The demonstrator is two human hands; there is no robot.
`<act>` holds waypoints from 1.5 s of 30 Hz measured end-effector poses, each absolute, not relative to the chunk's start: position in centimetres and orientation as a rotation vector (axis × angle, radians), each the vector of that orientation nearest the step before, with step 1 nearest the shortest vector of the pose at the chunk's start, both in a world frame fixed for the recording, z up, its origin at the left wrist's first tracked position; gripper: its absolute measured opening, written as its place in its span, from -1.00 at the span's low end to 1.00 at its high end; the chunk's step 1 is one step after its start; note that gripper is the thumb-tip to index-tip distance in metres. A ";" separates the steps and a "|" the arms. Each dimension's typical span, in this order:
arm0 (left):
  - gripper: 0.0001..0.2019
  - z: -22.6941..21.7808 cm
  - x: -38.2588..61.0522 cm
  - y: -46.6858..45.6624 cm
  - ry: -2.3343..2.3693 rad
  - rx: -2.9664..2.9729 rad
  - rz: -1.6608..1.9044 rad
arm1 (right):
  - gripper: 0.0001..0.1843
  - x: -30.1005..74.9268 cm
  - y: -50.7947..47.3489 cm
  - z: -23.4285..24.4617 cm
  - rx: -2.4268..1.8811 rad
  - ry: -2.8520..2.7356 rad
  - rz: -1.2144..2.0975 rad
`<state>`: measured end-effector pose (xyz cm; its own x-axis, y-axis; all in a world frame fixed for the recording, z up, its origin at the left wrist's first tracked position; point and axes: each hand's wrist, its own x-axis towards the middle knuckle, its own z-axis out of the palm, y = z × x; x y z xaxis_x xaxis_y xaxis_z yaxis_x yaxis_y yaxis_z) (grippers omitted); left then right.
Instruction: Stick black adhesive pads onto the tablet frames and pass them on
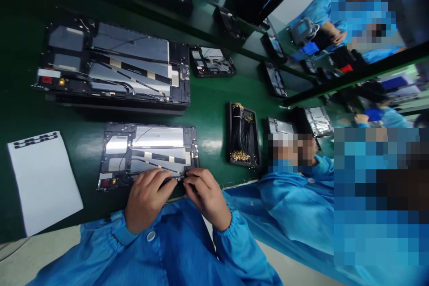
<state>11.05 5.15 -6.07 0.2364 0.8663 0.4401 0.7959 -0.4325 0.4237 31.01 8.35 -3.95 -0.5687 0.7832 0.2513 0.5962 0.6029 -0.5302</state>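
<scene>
An opened tablet chassis (147,147) lies on the green belt close to me, its silver shields and thin black cables showing. My left hand (147,199) rests on its near edge with fingers curled, pinching a thin black cable end. My right hand (206,196) meets it from the right, fingers pinched on the same small part at the chassis edge. Both wrists wear blue sleeves.
A stack of larger open chassis (114,69) sits farther back. A white sheet with black strips (43,178) lies at the left. A black tray of gold-tipped cables (243,136) stands to the right. More chassis (211,60) lie along the belt; co-workers in blue sit at the right.
</scene>
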 end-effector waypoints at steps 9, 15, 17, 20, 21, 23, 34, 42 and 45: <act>-0.90 -6.1 11.6 5.3 1.650 2.344 0.941 | -0.86 31.0 8.4 -4.5 -1.124 -2.358 0.509; -0.90 -6.3 11.6 5.3 1.655 2.326 0.971 | -0.91 30.9 8.5 -4.4 -1.115 -2.380 0.492; -0.90 -6.3 11.6 5.3 1.658 2.324 0.968 | -0.90 30.9 8.5 -4.4 -1.118 -2.378 0.496; -0.90 -6.2 11.6 5.3 1.662 2.326 0.954 | -0.90 30.9 8.5 -4.4 -1.130 -2.372 0.497; -0.90 -6.2 11.6 5.3 1.664 2.327 0.953 | -0.90 30.9 8.5 -4.3 -1.130 -2.370 0.494; -0.90 -6.1 11.6 5.4 1.664 2.327 0.952 | -0.90 30.9 8.6 -4.3 -1.131 -2.367 0.492; -0.94 -5.9 11.6 5.6 1.655 2.336 0.959 | -0.56 31.4 6.8 -6.6 -1.040 -2.354 0.259; -0.76 -4.4 6.9 3.4 1.808 2.274 1.058 | -0.41 30.7 5.6 -7.4 -1.052 -2.368 0.138; -0.49 -4.4 3.9 2.5 2.024 2.181 0.936 | -0.49 30.6 5.7 -7.4 -1.112 -2.321 0.165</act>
